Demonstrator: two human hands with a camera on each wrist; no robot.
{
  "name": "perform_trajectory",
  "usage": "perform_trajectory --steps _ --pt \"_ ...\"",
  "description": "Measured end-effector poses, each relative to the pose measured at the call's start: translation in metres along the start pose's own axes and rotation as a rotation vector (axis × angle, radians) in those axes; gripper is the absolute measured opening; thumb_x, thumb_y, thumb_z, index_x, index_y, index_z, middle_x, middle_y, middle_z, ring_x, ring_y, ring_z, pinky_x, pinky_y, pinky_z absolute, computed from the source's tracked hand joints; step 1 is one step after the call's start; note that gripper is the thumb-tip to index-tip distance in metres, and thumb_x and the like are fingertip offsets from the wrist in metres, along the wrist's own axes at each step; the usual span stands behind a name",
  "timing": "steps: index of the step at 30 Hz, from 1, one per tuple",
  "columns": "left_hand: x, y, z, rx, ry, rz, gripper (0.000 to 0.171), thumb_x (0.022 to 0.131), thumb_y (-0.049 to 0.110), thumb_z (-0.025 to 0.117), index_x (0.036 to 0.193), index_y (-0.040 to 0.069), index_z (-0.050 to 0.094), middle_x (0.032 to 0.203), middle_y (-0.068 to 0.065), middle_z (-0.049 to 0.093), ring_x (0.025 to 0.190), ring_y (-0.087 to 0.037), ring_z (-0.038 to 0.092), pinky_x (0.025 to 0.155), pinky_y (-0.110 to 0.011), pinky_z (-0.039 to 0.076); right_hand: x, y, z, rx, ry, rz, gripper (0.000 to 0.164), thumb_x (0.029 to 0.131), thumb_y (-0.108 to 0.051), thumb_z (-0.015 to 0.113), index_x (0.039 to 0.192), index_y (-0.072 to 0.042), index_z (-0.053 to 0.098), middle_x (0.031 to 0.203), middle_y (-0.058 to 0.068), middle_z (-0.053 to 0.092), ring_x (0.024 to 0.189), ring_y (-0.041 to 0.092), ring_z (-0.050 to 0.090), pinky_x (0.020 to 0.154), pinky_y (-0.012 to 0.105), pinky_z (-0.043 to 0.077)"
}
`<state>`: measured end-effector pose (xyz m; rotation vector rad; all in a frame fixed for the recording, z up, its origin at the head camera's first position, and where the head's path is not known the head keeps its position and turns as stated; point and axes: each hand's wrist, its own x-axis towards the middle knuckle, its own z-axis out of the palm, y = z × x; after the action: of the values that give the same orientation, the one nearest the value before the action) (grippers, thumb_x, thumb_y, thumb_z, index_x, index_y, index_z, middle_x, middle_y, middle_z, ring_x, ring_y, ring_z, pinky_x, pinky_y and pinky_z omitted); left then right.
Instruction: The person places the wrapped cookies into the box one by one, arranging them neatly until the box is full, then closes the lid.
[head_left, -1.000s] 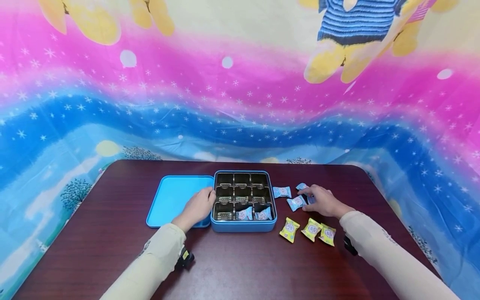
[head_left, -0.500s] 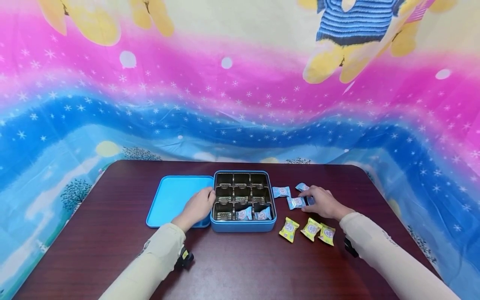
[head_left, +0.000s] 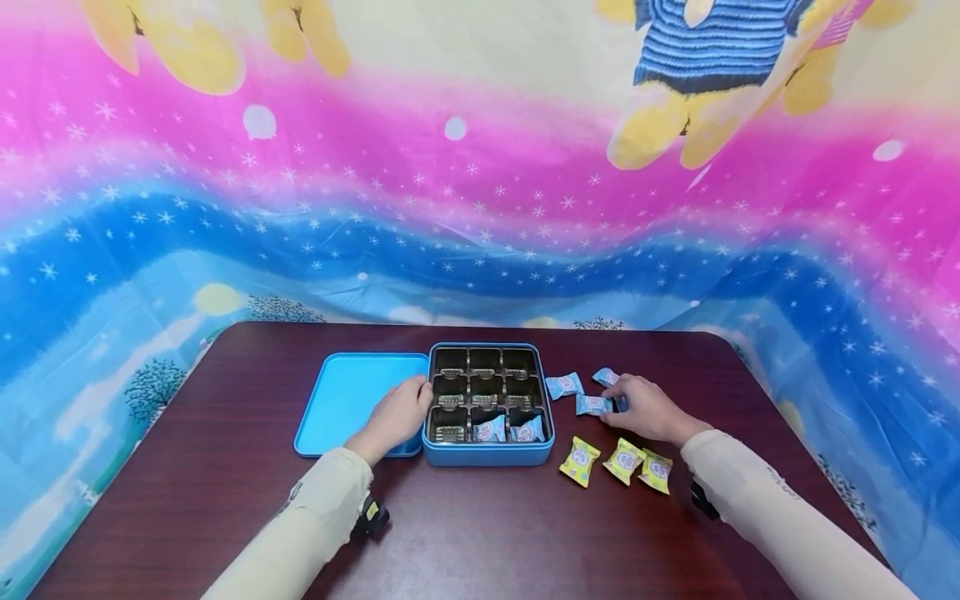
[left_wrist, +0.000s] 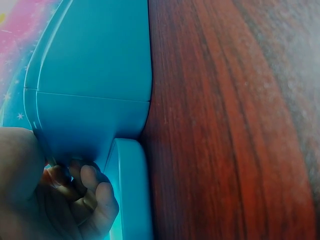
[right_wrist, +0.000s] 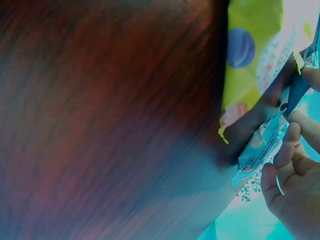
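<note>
Three yellow packets (head_left: 624, 461) near right hand (head_left: 647, 408), left hand (head_left: 396, 414) partly hiding lid (head_left: 348, 400)

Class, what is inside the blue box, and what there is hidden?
The box holds a dark tray of nine compartments. In the nearest row, one blue packet is in the middle, another at the right. The tray covers whatever is beneath.

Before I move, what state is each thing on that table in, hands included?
Box: open, two of nine compartments filled, both in the front row.
Lid: off, lying flat beside the box.
Left hand: fingers curled at the box's left rim.
Right hand: fingers seem to pinch a blue packet.
Other blue packets: loose on the table, some partly hidden.
Yellow packets: three, loose.
</note>
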<state>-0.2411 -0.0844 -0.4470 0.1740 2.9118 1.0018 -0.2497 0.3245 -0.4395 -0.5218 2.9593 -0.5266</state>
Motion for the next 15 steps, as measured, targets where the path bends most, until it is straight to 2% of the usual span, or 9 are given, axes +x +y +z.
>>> perform_trajectory --steps 10,15 --pt "-0.0006 0.0004 -0.0001 0.002 -0.004 -0.007 0.028 0.108 0.028 0.039 0.095 0.013 0.059 0.077 -0.005 0.054 0.076 -0.021 0.054 0.072 -0.039 0.045 -0.0009 -0.0025 -0.0030 0.034 -0.003 0.021 0.031 0.091 -0.026 0.074 0.112 -0.004 0.075 0.106 0.008 0.067 0.089 0.018 0.059 0.079 0.039 0.052" --pt "-0.0003 0.0000 -0.0001 -0.002 0.001 -0.003 0.028 0.108 0.028 0.040 0.094 0.014 0.059 0.077 -0.005 0.054 0.075 -0.021 0.053 0.071 -0.039 0.044 -0.0008 -0.0034 -0.0053 0.046 0.001 0.014 0.030 0.091 -0.026 0.073 0.110 -0.004 0.075 0.105 0.008 0.068 0.091 0.019 0.060 0.080 0.041 0.053"
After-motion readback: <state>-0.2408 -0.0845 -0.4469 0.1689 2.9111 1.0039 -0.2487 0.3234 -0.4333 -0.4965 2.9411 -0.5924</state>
